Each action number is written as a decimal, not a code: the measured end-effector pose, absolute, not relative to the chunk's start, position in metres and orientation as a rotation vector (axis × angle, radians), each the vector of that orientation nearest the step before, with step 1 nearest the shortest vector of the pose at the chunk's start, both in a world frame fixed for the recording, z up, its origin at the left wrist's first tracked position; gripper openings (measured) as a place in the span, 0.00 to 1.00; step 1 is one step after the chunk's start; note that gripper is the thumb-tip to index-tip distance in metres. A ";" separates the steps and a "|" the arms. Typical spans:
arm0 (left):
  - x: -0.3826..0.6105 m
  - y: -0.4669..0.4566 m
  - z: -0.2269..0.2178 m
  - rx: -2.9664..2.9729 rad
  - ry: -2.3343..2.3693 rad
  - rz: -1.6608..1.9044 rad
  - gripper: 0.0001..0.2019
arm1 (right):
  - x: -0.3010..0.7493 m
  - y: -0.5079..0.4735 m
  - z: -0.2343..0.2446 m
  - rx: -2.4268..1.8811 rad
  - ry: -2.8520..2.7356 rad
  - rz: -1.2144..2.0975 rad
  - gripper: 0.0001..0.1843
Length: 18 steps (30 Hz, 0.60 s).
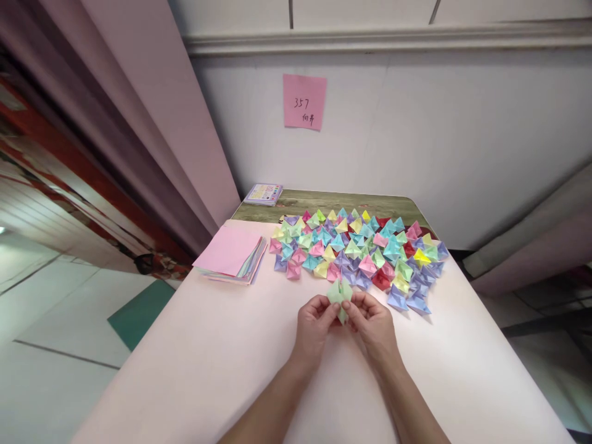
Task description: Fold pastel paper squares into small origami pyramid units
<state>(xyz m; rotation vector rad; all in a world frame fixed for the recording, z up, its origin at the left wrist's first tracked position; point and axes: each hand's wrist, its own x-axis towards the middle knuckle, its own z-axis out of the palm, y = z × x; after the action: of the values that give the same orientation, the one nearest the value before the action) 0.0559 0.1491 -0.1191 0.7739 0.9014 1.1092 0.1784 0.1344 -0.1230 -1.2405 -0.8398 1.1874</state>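
Note:
Between my two hands is a pale green folded paper (340, 292), a diamond shape with a slit down its upper middle. My left hand (316, 317) pinches its left side, thumb in front and fingers behind. On the other side my right hand (369, 315) grips the paper the same way, the two thumbs close together near its lower half. Just beyond lies a wide spread of small origami pieces (353, 249) in green, blue, pink, yellow, red and purple. The fingertips behind the paper are partly hidden.
A stack of coloured paper sheets (231, 250), pink on top, sits at the table's left. Farther back is a small printed pack (263, 193). The pale tabletop (222, 345) meets a white wall with a pink note (304, 102). A curtain (185, 123) hangs at left.

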 end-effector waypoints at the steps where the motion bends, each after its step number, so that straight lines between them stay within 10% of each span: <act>1: 0.055 0.150 -0.119 0.773 0.901 1.121 0.13 | 0.180 0.135 -0.123 -1.221 -0.836 1.246 0.18; 18: 0.049 0.152 -0.120 0.941 0.975 1.117 0.12 | 0.187 0.134 -0.124 -1.322 -1.062 1.146 0.17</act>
<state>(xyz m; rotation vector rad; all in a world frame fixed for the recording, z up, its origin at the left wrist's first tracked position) 0.0487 0.1521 -0.1202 0.9411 0.9749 1.1173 0.1867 0.1339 -0.1243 -1.3215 -1.0622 1.1462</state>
